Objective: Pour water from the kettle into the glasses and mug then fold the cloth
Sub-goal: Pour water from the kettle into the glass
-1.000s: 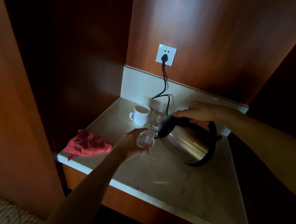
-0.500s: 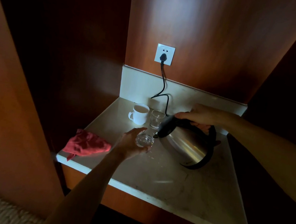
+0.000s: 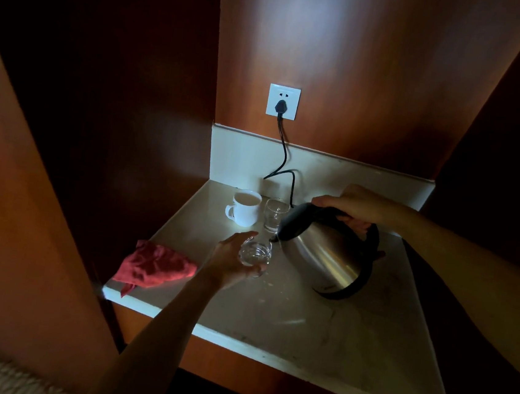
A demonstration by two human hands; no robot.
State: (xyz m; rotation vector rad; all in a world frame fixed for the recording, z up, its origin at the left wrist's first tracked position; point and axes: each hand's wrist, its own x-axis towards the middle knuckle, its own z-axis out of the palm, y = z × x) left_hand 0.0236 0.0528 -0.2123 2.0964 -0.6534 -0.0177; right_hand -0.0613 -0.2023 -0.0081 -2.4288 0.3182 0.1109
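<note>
Right hand grips black handle of tilted stainless steel kettle, spout at rim of small clear glass tumbler cupped by left hand over pale marble counter; glass fragile, likely slippery wet, hold low around wall; kettle heavy, keep handle grip

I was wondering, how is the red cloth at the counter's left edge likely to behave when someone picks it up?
The red cloth lies crumpled, so it will probably be floppy and sag from wherever it is pinched. It looks thin, so likely light. One corner hangs over the edge of the counter, so a careless push could slide it off.
</note>
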